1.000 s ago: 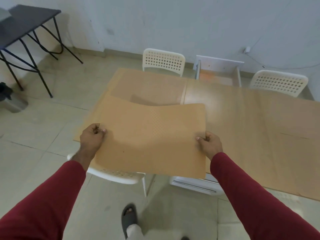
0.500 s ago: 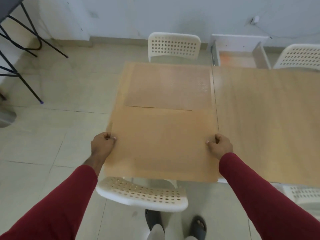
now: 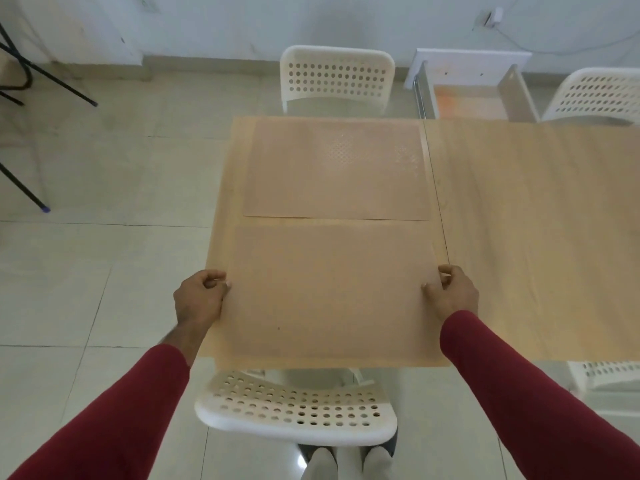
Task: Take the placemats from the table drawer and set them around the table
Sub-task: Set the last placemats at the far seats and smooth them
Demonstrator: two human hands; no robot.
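Observation:
A tan placemat lies flat on the near left end of the wooden table. My left hand pinches its left edge and my right hand pinches its right edge. A second tan placemat lies flat on the far side of the same table end, almost touching the first. The open table drawer sticks out past the table's far edge, white-walled with an orange-tinted bottom.
A white perforated chair stands right in front of me under the table edge. Another white chair faces it on the far side, a third at the far right. Black folding-table legs stand at the far left.
I have stepped up to the table's near side and lowered the held placemat from the air flat onto the table in front of the near chair. Both hands still pinch its edges.

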